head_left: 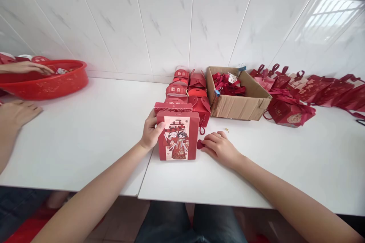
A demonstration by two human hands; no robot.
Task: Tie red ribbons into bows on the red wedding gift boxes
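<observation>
My left hand (150, 132) is closed on the left edge of a red gift box (178, 136) that stands upright on the white table. Its front panel shows two cartoon figures in wedding dress under a large character. Just behind it is another red box (173, 107), mostly hidden, close to my left fingers. To the right of the gift box, my right hand (219, 147) rests low on the table. Its fingertips pinch a small dark red piece (200, 144), perhaps ribbon; its full shape is hidden.
Rows of red boxes (198, 81) stand behind. Right of them, a cardboard box (239, 106) holds red ribbons. Several red gift bags (322, 87) line the wall, and a small gold piece (226, 130) lies nearby. At left, another person's hand (31, 67) reaches into a red basin (65, 83).
</observation>
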